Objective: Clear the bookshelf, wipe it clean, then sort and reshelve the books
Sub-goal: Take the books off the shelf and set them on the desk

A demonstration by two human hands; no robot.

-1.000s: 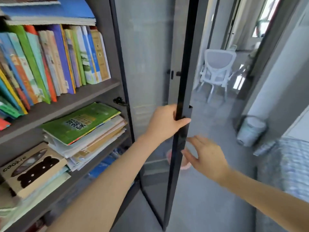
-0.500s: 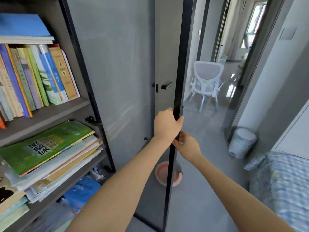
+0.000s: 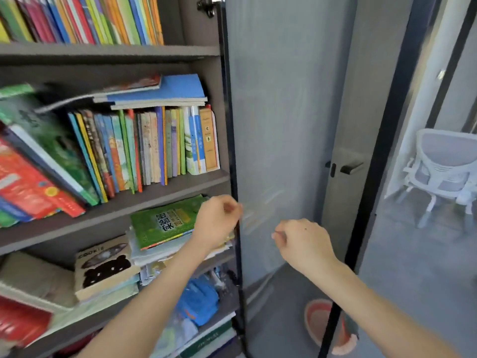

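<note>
While left hand [image 3: 216, 223] hovers, fingers seemingly curled | books [image 3: 154, 146] upright, spines outward

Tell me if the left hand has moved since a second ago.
Yes. The left hand has let go of the door edge and gone left, now before the green book.

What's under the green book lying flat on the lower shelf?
Under the green book lies a pile of flat books and papers; it hides their covers, and the left hand covers the pile's right end.

bookshelf [image 3: 103, 51] | middle board: upright books [image 3: 154, 146] | lower: flat stack [image 3: 160, 223]
</note>
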